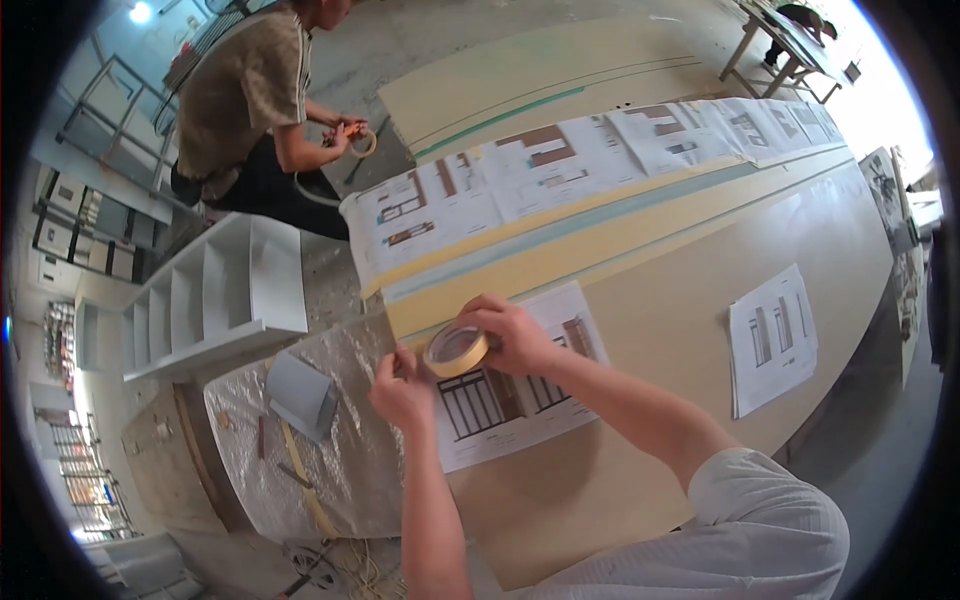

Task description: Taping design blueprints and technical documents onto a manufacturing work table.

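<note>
With my right hand (508, 337) I am holding the tape roll (460, 367), fingers curved over its far edge. My left hand (403, 390) is just beside the roll, its thumb and fingers close together; whether they pinch the tape end, I cannot tell. Under both hands lies a drawing sheet (478, 432) on the beige board (690, 300). To the left of my left hand is bubble wrap (365, 405), and beyond my hands crouches a co-worker (240, 105)
</note>
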Demonstrator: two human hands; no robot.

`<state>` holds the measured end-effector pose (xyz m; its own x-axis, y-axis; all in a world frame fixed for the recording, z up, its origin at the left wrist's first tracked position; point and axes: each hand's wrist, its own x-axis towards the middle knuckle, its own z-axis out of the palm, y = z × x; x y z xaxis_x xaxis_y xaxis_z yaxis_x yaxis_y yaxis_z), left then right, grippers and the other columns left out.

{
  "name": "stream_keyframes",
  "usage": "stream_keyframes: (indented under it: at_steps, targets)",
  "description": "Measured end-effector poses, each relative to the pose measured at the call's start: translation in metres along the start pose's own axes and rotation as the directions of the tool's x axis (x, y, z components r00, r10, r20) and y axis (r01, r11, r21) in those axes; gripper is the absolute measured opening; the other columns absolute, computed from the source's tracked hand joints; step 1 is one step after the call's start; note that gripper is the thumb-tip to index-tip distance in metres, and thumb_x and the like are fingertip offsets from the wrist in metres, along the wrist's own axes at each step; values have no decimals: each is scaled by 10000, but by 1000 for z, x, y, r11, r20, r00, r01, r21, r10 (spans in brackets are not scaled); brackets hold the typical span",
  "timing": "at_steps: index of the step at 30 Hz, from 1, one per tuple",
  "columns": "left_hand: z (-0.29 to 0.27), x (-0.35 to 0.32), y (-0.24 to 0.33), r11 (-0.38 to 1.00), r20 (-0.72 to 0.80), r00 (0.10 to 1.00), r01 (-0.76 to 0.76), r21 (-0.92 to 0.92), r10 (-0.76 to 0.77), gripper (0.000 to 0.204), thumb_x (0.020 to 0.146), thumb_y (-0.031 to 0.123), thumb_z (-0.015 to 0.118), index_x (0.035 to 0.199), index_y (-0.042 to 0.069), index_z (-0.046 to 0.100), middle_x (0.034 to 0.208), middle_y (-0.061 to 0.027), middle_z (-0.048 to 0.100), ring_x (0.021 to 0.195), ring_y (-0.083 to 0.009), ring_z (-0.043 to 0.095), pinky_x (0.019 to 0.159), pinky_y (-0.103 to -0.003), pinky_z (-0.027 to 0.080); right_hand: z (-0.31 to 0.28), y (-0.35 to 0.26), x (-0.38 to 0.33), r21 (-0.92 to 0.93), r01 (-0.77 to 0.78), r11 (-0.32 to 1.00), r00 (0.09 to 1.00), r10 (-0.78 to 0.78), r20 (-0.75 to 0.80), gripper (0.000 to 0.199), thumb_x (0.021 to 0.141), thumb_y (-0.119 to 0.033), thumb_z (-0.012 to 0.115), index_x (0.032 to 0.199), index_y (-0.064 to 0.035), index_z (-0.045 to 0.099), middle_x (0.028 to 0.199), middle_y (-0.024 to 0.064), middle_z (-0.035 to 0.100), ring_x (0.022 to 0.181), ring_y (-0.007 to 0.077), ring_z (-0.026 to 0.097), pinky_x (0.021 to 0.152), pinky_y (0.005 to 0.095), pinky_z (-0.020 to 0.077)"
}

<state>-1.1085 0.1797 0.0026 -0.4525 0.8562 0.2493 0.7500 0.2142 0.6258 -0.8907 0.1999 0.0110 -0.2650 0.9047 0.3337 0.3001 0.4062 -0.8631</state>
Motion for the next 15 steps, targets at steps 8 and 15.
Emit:
stream_keyframes:
  at_steps: [8, 15]
  targets:
    - [23, -1, -8, 998, -126, 991, -54, -43, 48, 475, 1032, 438, 703, 858, -3, 697, 780, -197, 728, 703, -397, 685, 670, -477, 527, 1, 13, -1, 93, 51, 994, 998, -47, -44, 479, 663, 25, 831, 1130, -63, 766, 1210, 131, 704, 1148, 363, 684, 954, 444, 587]
    - [36, -5, -14, 993, -148, 982, -113, 34, 117, 409, 1048, 354, 717, 861, 2, 626, 778, -169, 675, 688, -326, 612, 664, -461, 508, -3, 22, -5, 95, 61, 994, 998, -58, -37, 366, 698, -43, 832, 1056, -52, 754, 1191, 122, 694, 1141, 362, 671, 981, 458, 546]
